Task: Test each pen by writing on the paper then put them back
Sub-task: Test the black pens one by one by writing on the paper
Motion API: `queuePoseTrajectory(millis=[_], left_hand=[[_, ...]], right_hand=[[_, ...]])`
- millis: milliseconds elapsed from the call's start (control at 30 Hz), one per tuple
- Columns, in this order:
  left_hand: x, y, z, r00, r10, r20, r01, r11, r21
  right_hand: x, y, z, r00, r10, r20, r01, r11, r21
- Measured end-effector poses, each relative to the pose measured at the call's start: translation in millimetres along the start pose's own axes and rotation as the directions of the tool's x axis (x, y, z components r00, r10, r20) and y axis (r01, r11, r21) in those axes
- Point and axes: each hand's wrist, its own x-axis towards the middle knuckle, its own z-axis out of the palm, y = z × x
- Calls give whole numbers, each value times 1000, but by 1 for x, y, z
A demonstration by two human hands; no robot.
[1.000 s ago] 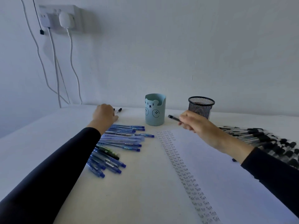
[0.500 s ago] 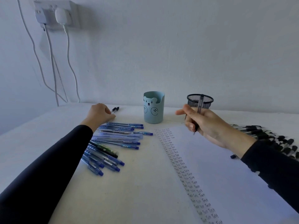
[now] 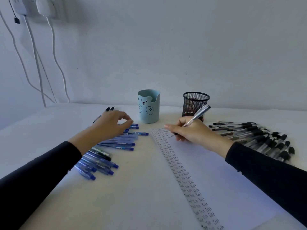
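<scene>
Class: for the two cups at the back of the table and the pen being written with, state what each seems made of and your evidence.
The bear cup looks like matte plastic: smooth, opaque, light blue. The black cup is wire mesh, probably metal: a see-through grid. The pen has a clear, glossy plastic barrel, judging by its highlights.

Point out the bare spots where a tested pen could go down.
Bare table runs between the blue pens and the paper, widening toward the near edge. There is a smaller gap between the bear cup and mesh cup. Crowded: the blue pens under the left hand, and the black pens at right.
</scene>
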Motion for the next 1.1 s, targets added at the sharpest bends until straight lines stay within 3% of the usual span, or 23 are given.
queuePoseTrajectory(millis=[200, 1100], left_hand=[[-9, 11, 20, 970, 36, 242, -43, 999, 24], [-18, 25, 15, 957, -2, 290, -31, 993, 111]], right_hand=[[11, 9, 15, 982, -105, -158, 100, 994, -42], [14, 14, 23, 973, -156, -170, 160, 987, 11]])
